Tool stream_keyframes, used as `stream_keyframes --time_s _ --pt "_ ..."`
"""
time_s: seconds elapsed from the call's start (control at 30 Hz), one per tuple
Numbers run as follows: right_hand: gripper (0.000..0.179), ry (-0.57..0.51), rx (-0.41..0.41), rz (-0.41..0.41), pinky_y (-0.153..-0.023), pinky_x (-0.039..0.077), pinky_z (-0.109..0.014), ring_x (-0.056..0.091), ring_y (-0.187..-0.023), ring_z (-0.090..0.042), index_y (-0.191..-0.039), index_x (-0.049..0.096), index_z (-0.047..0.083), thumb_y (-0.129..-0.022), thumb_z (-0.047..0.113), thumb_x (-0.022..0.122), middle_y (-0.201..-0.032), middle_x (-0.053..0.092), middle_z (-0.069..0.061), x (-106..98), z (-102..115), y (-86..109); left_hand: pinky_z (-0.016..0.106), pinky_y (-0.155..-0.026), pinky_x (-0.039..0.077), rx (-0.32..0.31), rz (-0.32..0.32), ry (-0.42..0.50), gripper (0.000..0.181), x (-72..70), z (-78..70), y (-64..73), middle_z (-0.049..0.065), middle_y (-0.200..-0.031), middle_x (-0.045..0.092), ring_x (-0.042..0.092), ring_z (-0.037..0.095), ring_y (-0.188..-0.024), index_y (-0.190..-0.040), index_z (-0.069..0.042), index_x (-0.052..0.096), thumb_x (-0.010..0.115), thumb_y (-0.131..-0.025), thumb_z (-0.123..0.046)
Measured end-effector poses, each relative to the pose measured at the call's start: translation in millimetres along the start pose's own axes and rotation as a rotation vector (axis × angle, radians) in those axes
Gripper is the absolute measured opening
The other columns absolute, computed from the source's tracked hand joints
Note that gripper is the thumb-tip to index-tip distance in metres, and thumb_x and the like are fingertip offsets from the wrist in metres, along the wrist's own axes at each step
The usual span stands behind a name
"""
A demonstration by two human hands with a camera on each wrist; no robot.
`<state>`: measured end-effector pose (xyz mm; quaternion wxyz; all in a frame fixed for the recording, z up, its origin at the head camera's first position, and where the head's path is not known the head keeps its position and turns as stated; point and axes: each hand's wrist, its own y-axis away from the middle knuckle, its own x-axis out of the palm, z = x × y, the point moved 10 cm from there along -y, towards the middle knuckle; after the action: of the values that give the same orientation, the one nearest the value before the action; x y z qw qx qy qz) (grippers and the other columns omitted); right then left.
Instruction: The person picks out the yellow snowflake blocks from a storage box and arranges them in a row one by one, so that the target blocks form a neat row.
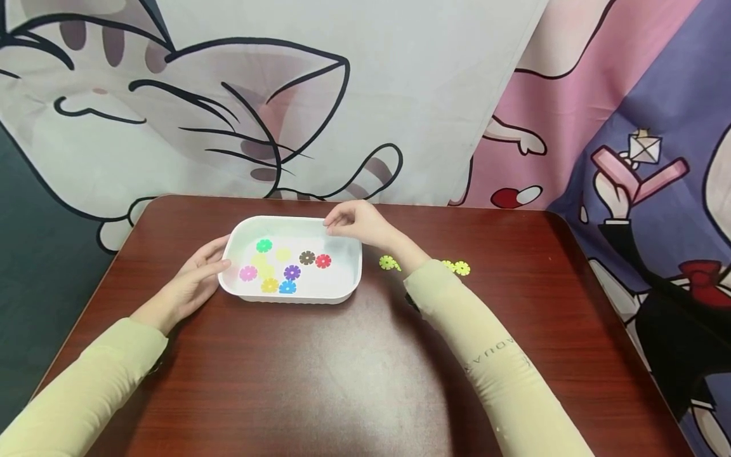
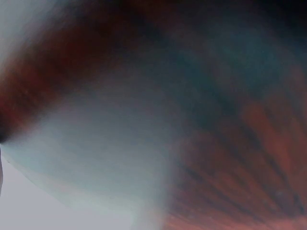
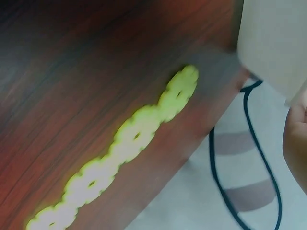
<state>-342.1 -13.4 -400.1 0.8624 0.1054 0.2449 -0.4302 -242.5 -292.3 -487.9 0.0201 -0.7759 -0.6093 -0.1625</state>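
Note:
A white tray point(image 1: 320, 293) stands on the table with several flower-shaped plastic discs in it, among them a green disc point(image 1: 264, 245), a red disc point(image 1: 323, 261) and a blue disc point(image 1: 287, 287). My left hand point(image 1: 197, 279) holds the tray's left end, thumb over the rim and fingers along the outside. At the far right corner, my right hand point(image 1: 360, 223) grips the rim with curved fingers. A joined chain of yellow-green flower discs point(image 3: 136, 135) lies right of the tray; in the head view my right forearm hides its middle. The left wrist view is blurred.
The brown table point(image 1: 320, 381) ends at a back edge just behind the tray. Behind it hangs a white cloth point(image 1: 440, 76) printed with a cartoon cat, with a pink and purple printed part to the right.

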Motion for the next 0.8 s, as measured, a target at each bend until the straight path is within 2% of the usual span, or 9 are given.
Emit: stream_keyframes --time_s 0.13,0.33,0.67,0.8 --pt "0.018 0.0 -0.013 0.039 -0.084 0.057 -0.023 0.071 -0.09 -0.016 -0.109 0.079 0.0 -0.093 0.009 0.081 -0.101 0.079 -0.01 18 8 -8.3 0.01 -0.104 0.049 -0.007 -0.013 -0.013 0.052 -1.2 0.3 -0.2 0.006 -0.17 0.023 0.054 -0.005 -0.129 -0.156 -0.023 0.037 0.054 -0.109 -0.006" --pt "0.015 0.032 -0.031 0.091 -0.08 0.055 -0.017 0.07 -0.087 -0.012 -0.106 0.079 0.0 -0.093 0.007 0.08 -0.098 0.078 -0.011 44 16 -18.6 0.01 -0.104 0.049 -0.011 -0.011 -0.015 0.055 -0.8 -0.1 -0.3 0.007 -0.172 0.019 0.053 -0.005 -0.129 -0.158 -0.022 0.035 0.054 -0.109 -0.007" --pt "0.018 0.044 0.002 0.196 -0.086 0.058 -0.019 0.071 -0.093 -0.016 -0.112 0.077 0.001 -0.096 0.007 0.078 -0.105 0.077 -0.011 80 18 -26.2 0.01 -0.103 0.05 0.001 -0.006 -0.002 0.052 0.5 -1.9 1.0 0.007 -0.17 0.022 0.055 -0.006 -0.127 -0.156 -0.022 0.036 0.053 -0.109 -0.006" --pt "0.019 0.088 -0.026 0.206 -0.088 0.057 -0.016 0.072 -0.098 -0.017 -0.115 0.076 0.001 -0.097 0.008 0.078 -0.109 0.077 -0.011 93 16 -29.0 0.011 -0.103 0.05 -0.002 -0.006 0.004 0.052 1.4 -1.6 1.7 0.006 -0.17 0.021 0.054 -0.006 -0.128 -0.155 -0.022 0.036 0.053 -0.109 -0.006"
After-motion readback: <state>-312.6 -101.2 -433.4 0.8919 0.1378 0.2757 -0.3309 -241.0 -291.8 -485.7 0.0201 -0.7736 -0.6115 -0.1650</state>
